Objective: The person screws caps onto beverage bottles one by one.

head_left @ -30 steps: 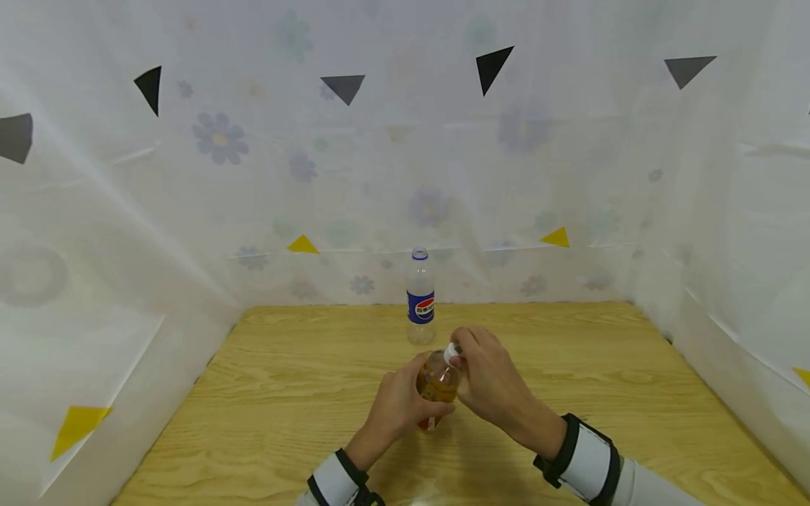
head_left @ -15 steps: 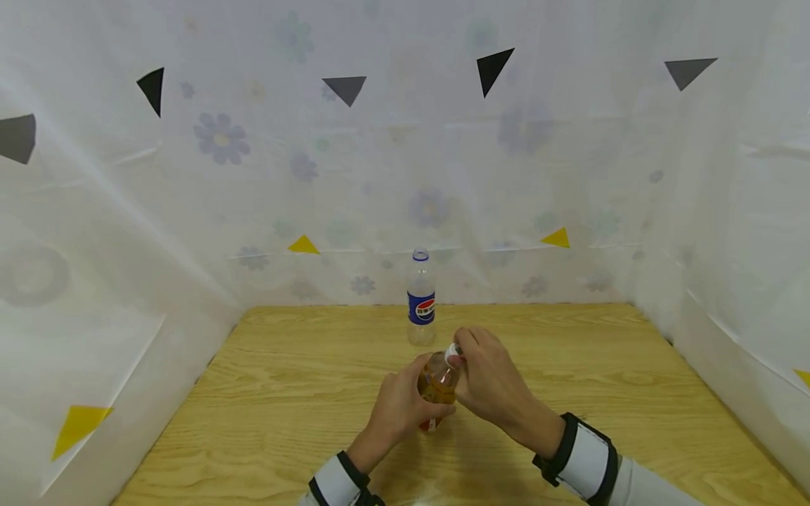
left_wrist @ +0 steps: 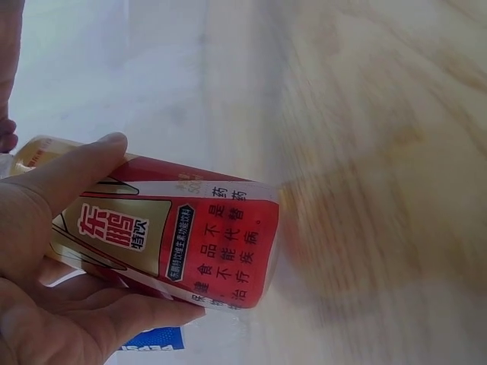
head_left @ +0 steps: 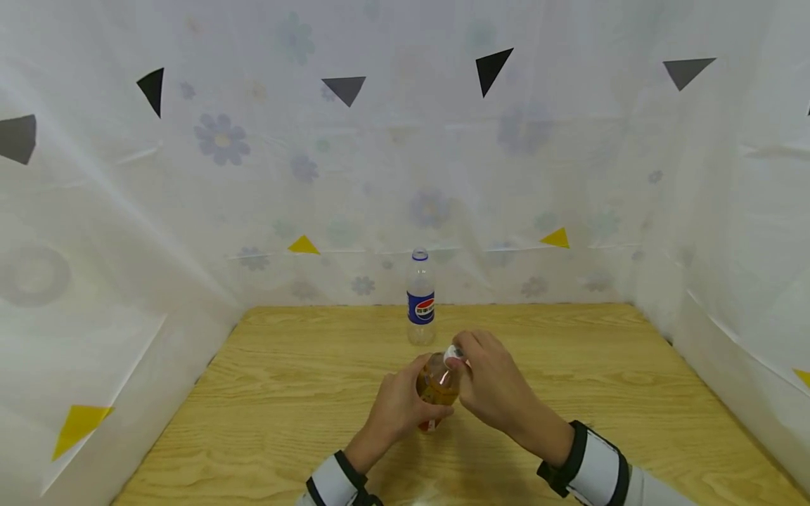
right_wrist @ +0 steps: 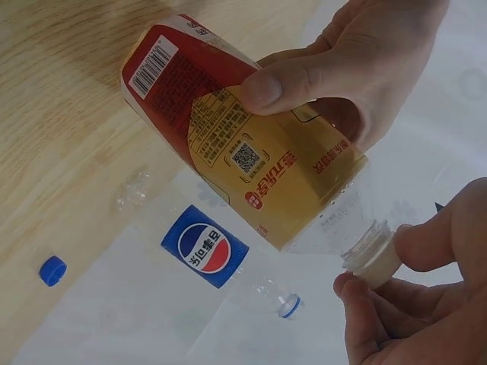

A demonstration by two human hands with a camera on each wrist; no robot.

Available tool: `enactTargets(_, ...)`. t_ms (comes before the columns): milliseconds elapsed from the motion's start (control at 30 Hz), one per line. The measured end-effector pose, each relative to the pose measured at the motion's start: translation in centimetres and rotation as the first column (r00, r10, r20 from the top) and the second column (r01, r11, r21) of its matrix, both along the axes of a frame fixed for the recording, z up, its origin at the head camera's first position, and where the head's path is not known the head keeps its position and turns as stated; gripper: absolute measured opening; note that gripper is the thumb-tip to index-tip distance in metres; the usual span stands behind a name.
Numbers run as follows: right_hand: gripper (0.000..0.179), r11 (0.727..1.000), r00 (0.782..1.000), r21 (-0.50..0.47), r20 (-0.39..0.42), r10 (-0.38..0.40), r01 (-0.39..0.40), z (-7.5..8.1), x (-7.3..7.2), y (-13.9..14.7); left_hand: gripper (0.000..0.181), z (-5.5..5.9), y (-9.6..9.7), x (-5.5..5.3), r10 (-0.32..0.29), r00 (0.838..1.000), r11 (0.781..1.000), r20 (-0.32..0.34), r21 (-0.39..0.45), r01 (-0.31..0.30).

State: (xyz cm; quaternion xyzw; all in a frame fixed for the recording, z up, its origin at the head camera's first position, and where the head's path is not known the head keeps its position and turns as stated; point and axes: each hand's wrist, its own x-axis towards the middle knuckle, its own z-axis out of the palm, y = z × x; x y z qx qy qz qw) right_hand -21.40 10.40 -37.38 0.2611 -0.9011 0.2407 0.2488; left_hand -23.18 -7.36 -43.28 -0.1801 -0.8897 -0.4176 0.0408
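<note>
We saw the left hand (head_left: 395, 400) with its grip curled round the body of the drink bottle (head_left: 438, 385), whose neck tilted toward the right hand (head_left: 496, 383). There the right grip pinched the white cap (right_wrist: 377, 261) between thumb and fingers. We could not tell whether the base touched the bench (head_left: 285, 379). Beyond both hands, the clear cola bottle (head_left: 420, 302) stood upright and uncapped, and a blue cap (right_wrist: 52, 271) lay near it. Compared with half a second earlier, we found the right hand slightly lower, its wrist band (head_left: 595, 464) shifted outward; the left hand and both bottles had barely moved.
</note>
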Motion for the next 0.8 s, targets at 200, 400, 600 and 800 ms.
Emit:
enactTargets(200, 0.024, 1.000, 0.998, -0.006, 0.066, 0.011, -0.010, -0.05, 0.13, -0.01, 0.074, 0.17, 0.07, -0.03, -0.017, 1.000, 1.000, 0.003, -0.012, 0.017)
enactTargets(400, 0.037, 1.000, 0.995, 0.010, 0.101, 0.022, -0.023, 0.25, 0.50, 0.02, 0.074, 0.34, -0.02, -0.07, -0.024, 1.000, 1.000, 0.008, -0.016, 0.024)
enactTargets(600, 0.044, 1.000, 0.995, -0.003, 0.097, 0.026, -0.025, 0.28, 0.46, 0.12, 0.075, 0.43, -0.01, -0.26, -0.019, 1.000, 0.999, 0.011, -0.029, 0.020)
enactTargets(800, 0.039, 0.999, 0.998, -0.032, 0.047, 0.034, -0.032, 0.07, 0.24, 0.21, 0.076, 0.35, -0.02, -0.32, -0.019, 1.000, 0.999, 0.007, -0.028, 0.020)
